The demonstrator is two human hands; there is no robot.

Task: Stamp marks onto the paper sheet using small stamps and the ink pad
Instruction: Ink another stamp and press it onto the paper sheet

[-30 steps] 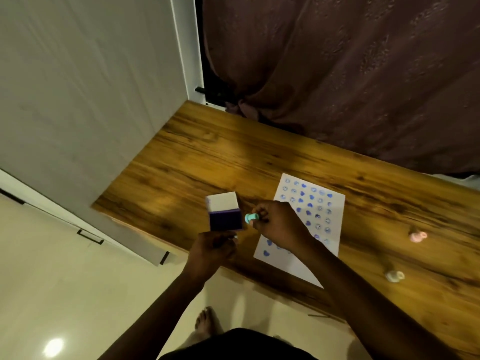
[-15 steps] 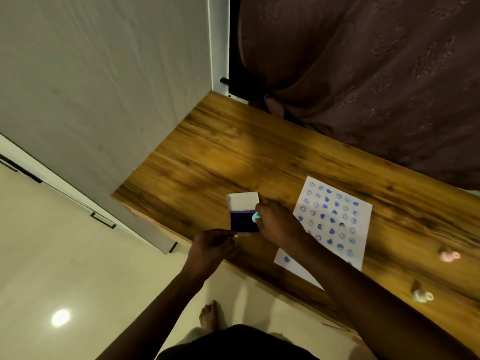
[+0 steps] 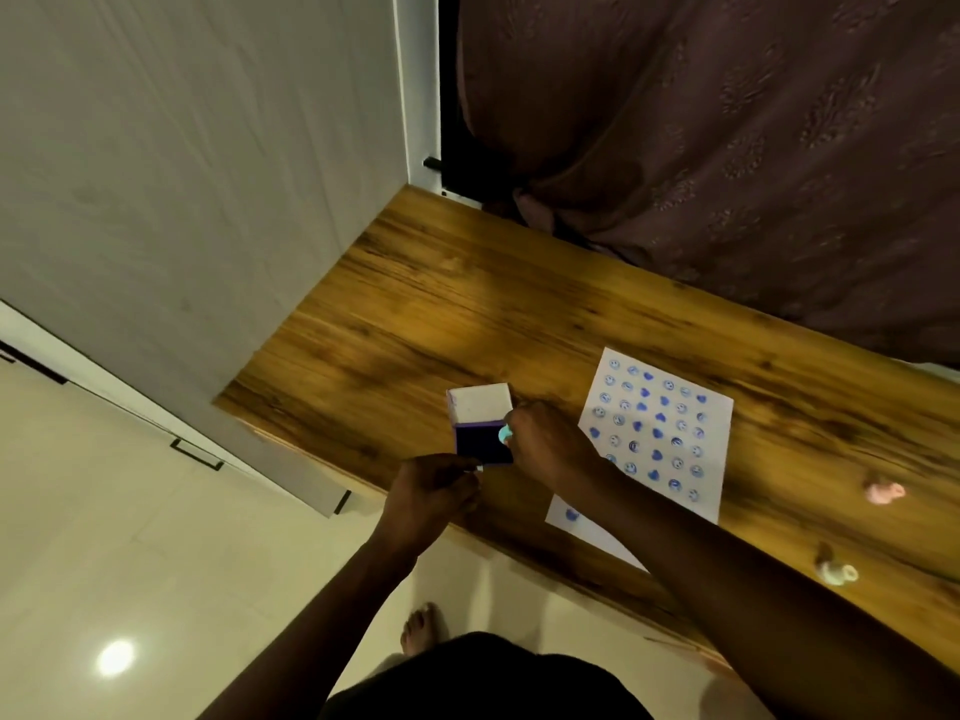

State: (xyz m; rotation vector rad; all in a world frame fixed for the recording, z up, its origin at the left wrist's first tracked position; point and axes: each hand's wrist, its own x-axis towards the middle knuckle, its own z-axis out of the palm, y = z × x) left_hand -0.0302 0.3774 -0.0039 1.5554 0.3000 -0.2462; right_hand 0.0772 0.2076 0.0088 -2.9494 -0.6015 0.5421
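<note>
An ink pad [image 3: 480, 445] with a dark blue pad and a raised white lid sits near the table's front edge. My left hand [image 3: 431, 493] grips its near corner. My right hand [image 3: 550, 444] holds a small teal stamp [image 3: 505, 434] pressed against the pad's right side. To the right lies a white paper sheet [image 3: 655, 433] covered with several rows of blue smiley and heart marks; my right forearm crosses its lower left part.
A pink stamp [image 3: 883, 492] and a white stamp [image 3: 836, 571] lie on the wooden table [image 3: 426, 314] at the right. A dark curtain [image 3: 727, 148] hangs behind the table. A grey wall panel stands at the left, tiled floor below.
My right hand moved the teal stamp from beside the ink pad onto its dark surface. The view shifted, so the table objects sit further right in frame.
</note>
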